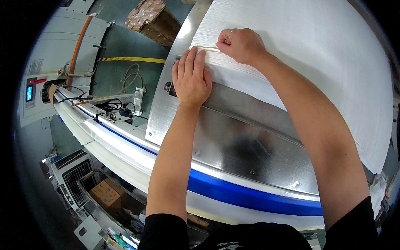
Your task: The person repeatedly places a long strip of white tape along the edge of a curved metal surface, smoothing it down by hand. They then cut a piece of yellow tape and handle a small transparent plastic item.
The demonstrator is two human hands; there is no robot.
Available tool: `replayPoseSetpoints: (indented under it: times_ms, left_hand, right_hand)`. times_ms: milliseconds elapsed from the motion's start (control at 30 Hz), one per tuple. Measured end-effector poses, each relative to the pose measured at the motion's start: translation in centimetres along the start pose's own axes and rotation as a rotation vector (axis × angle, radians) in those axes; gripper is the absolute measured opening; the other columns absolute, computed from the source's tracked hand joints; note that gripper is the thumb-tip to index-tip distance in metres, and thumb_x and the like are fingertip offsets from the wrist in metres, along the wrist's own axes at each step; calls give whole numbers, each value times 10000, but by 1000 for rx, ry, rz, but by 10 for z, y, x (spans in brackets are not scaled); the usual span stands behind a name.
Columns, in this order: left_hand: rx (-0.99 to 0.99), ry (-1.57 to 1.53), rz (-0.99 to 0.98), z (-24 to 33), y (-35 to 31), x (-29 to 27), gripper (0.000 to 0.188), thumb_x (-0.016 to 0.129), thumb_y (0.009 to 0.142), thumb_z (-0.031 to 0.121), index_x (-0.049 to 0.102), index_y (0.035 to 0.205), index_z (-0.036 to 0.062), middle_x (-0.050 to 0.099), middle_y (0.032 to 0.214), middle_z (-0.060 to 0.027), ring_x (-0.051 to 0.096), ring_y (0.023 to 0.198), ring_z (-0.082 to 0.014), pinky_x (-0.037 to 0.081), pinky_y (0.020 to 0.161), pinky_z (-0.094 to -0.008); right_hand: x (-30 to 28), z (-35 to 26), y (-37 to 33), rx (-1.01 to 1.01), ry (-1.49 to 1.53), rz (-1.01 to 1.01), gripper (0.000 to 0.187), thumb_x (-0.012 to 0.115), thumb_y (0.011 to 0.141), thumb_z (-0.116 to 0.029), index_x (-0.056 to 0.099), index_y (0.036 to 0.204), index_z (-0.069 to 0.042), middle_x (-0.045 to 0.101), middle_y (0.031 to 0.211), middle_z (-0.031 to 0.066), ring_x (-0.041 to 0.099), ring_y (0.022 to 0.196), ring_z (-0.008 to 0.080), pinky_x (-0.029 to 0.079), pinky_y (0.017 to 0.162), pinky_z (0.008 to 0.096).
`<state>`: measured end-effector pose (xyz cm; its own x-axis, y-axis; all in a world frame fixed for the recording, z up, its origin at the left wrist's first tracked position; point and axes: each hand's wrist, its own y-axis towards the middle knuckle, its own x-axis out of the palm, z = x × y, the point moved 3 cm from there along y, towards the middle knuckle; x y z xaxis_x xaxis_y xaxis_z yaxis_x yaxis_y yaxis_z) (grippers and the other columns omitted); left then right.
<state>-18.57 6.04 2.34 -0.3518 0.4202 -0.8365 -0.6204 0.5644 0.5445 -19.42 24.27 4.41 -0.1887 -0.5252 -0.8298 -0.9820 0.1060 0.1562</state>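
Observation:
A large layered stack of thin white sheets [316, 54], paper or cloth I cannot tell, lies on a metal machine table [250, 137]. My left hand [192, 79] is laid flat at the stack's near left corner, its fingers stretched out over the layered edge. Just right of it, my right hand [242, 45] is curled into a fist on the stack, thumb against the bent fingers. Whatever those fingers may hold is hidden. Between the hands, a dark gap line [206, 47] runs between layers.
A blue strip [250, 196] and a white rail border the table's near side. Cables [110, 105] and a hose lie at left, beside a white machine with a small screen [29, 92]. A taped carton [152, 21] stands on the floor; a bin [93, 196] holds a box at lower left.

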Motion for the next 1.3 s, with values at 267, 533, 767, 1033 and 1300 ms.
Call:
replayPoseSetpoints:
  times_ms: [267,533,767,1033,1300]
  left_hand:
    - [-35,18,26,-1,-12,-12,334,597,788,227,569,1104,122,565,1208,-50,505,1172,-263,337,995,-436]
    - [294,-40,-339,-23,2,-41,308,655,729,143,585,1029,124,580,1217,-71,541,1148,-262,377,982,-467]
    - [316,334,-932,0,41,-49,608,675,724,115,466,1292,165,543,1244,-113,542,1138,-283,381,989,-441]
    - [605,736,-1015,25,54,9,244,509,859,117,638,1065,95,662,1011,-123,653,939,-292,500,814,-454]
    - [382,643,-797,-74,42,26,196,495,894,98,674,942,35,665,872,-189,645,843,-350,506,741,-442]
  right_hand:
    - [-5,-3,-2,-2,64,-14,200,621,820,-300,673,881,-116,669,730,41,621,657,224,500,653,353]
    - [-48,-11,-136,125,41,46,295,576,890,-343,667,884,-63,675,819,99,642,743,286,509,704,387]
    - [-173,145,-361,471,-541,185,345,487,943,-349,672,816,-87,672,809,89,640,811,294,444,864,442]
    - [-329,316,-578,868,-683,38,480,384,975,-411,711,843,-85,694,778,120,668,759,309,376,989,489]
    - [-410,428,-704,1018,-802,-121,520,305,1000,-415,690,977,-65,695,928,131,645,939,258,280,1086,450]
